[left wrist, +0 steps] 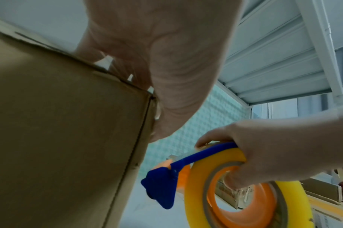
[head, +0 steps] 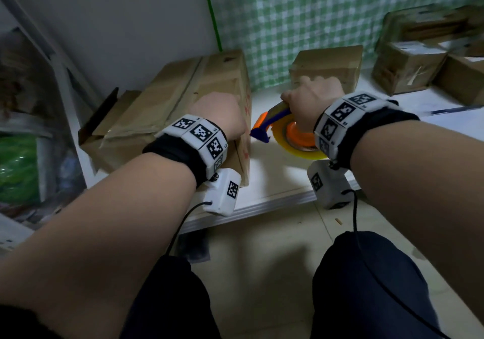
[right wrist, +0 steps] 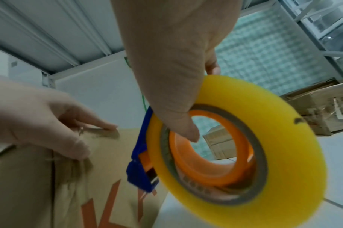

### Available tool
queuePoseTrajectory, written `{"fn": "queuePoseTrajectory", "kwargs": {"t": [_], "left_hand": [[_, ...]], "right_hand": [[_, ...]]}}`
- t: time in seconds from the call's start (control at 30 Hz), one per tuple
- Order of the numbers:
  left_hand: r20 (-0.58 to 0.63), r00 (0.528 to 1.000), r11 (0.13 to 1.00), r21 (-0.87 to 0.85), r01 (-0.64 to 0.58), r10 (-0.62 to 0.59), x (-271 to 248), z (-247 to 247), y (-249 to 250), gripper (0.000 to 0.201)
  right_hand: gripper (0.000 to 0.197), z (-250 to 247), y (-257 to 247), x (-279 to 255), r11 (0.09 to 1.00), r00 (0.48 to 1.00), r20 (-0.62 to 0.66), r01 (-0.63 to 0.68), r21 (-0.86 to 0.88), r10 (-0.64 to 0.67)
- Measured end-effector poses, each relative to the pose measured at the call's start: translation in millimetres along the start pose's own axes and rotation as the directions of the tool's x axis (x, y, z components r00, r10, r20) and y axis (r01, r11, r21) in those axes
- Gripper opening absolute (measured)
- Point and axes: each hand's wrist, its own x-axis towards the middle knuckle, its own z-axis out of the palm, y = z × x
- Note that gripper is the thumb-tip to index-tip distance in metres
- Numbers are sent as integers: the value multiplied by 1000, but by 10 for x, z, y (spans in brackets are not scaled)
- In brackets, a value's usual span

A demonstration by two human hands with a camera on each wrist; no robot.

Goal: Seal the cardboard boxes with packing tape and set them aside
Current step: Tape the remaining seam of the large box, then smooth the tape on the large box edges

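A large cardboard box (head: 183, 97) lies on the left of a white table (head: 275, 197), with red print on its right side. My left hand (head: 222, 113) rests on its near right top corner: fingers lie on the top edge and the thumb presses flat on the side (left wrist: 162, 117). My right hand (head: 311, 95) grips a tape dispenser (head: 293, 137) just right of the box. The thumb goes through the orange core (right wrist: 215, 166) of the yellow roll (right wrist: 274, 138). Its blue cutter (left wrist: 161, 188) points at the box side, a short gap away.
A small sealed box (head: 327, 66) stands behind my right hand. More boxes (head: 408, 68) are stacked at the back right, and a blue pen (head: 455, 109) lies near them. A cluttered shelf with a green bag (head: 18, 168) is on the left. My knees are below the table edge.
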Motion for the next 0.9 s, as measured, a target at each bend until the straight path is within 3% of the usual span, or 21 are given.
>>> {"fn": "queuePoseTrajectory", "kwargs": {"t": [0.17, 0.4, 0.53, 0.63, 0.73, 0.8, 0.9], "left_hand": [[-24, 1000, 998, -59, 16, -18, -2, 52, -1, 45], [20, 1000, 998, -62, 20, -19, 2, 89, 20, 56], [47, 999, 999, -46, -4, 6, -24, 73, -10, 57], [72, 990, 990, -68, -120, 125, -15, -5, -121, 63], [94, 982, 931, -345, -124, 166, -24, -174, -309, 65], [34, 995, 868, -493, -62, 91, -25, -238, -496, 56], [-63, 994, 875, -482, 45, -85, 16, -164, -894, 47]], "right_hand": [[36, 157, -54, -7, 995, 995, -30, -96, -21, 96], [41, 378, -221, -33, 997, 997, 66, -39, -72, 44], [40, 256, -189, 11, 988, 986, 59, -157, -5, 157], [38, 52, -126, 83, 972, 972, -14, -232, 46, 233], [39, -243, -71, 159, 961, 956, -109, -263, 89, 272], [38, -446, -83, 215, 958, 940, -192, -262, 117, 281], [38, -711, -210, 313, 962, 909, -323, -222, 159, 263]]}}
